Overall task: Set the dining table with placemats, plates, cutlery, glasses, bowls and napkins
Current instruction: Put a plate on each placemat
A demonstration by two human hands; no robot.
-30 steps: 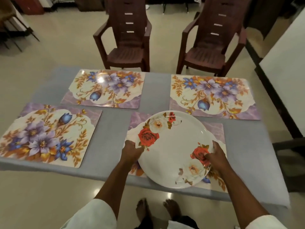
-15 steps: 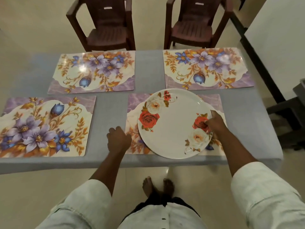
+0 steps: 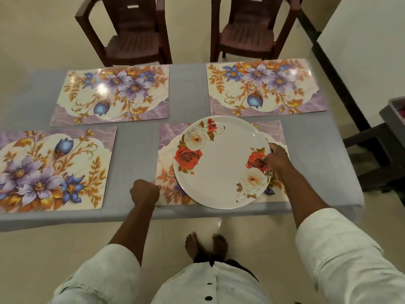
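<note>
Two brown chairs (image 3: pixel 131 38), cream tiled floor (image 3: pixel 39 31)

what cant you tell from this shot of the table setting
Head view only:
- The placemat under the plate: its middle is covered by the plate.
- Near-left placemat: cut off by the left edge.
- Left hand: fingers curl under, so whether it pinches the placemat's corner is hidden.
- Grey bin: cut off at right.
</note>
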